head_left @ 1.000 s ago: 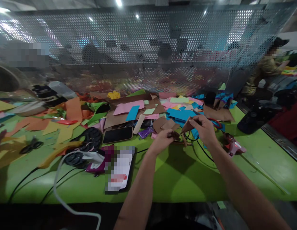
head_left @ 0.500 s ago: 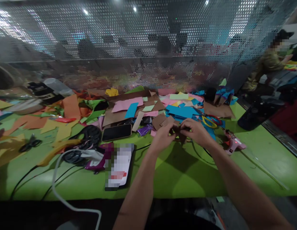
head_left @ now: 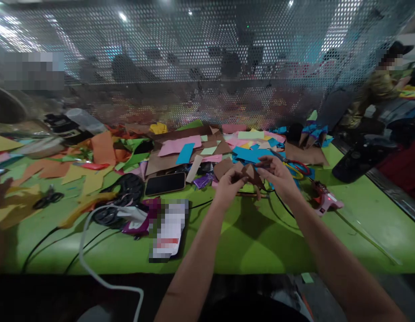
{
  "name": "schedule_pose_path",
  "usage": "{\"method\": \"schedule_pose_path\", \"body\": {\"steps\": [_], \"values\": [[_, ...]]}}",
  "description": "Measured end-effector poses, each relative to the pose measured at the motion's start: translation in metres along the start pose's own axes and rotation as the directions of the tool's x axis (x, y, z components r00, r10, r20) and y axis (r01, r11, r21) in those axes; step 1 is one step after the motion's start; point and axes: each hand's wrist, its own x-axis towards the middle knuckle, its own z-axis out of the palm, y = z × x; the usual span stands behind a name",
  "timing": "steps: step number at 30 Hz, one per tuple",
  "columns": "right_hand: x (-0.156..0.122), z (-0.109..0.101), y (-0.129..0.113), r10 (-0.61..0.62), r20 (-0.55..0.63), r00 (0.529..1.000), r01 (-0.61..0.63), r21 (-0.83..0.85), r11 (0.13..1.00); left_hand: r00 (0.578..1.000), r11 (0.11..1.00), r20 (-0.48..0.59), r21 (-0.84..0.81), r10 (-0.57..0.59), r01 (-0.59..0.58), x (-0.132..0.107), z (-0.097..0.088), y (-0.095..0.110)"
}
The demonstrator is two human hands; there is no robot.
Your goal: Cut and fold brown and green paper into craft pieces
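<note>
My two hands, bunched together half a second ago, have parted slightly: the right hand now stands wider, fingers loosely spread beside the brown paper piece, and I can't tell whether a fingertip touches it, while the left hand pinches narrowly at its left side. The piece sits above the desk, well back from the near edge, so I judge the left mainly steadies it

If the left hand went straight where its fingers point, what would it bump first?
Probably the brown paper piece right by the left hand, though depth is hard to judge.
</note>
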Motion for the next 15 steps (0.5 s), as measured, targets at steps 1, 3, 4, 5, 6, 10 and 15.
{"method": "schedule_pose_path", "body": {"steps": [1, 3, 4, 5, 6, 10, 15], "values": [[-0.001, -0.001, 0.0, 0.023, -0.011, 1.0, -0.023, 0.03, 0.999, 0.999, 0.998, -0.036, -0.055, -0.015, 0.013, -0.001, 0.001, 0.001], [-0.004, -0.002, 0.0, 0.07, -0.002, 0.998, -0.07, 0.054, 0.996, 0.994, 0.991, -0.102, -0.13, -0.042, 0.028, -0.004, 0.002, 0.003], [-0.007, -0.002, 0.001, 0.091, 0.011, 0.996, -0.091, 0.058, 0.994, 0.99, 0.987, -0.132, -0.155, -0.05, 0.029, -0.007, 0.003, 0.004], [-0.01, -0.001, 0.001, 0.107, 0.02, 0.994, -0.108, 0.061, 0.992, 0.987, 0.985, -0.148, -0.171, -0.057, 0.032, -0.011, 0.004, 0.006], [-0.014, 0.0, 0.001, 0.118, 0.024, 0.993, -0.119, 0.064, 0.991, 0.987, 0.984, -0.15, -0.177, -0.063, 0.036, -0.016, 0.004, 0.006], [-0.029, 0.005, 0.002, 0.155, 0.063, 0.986, -0.16, 0.076, 0.984, 0.995, 0.995, -0.074, -0.077, -0.073, 0.067, -0.046, 0.002, 0.007], [-0.053, 0.005, 0.011, 0.184, 0.215, 0.959, -0.188, 0.0, 0.982, 0.969, 0.903, -0.171, 0.419, 0.178, -0.092, -0.097, -0.016, 0.004]]}}
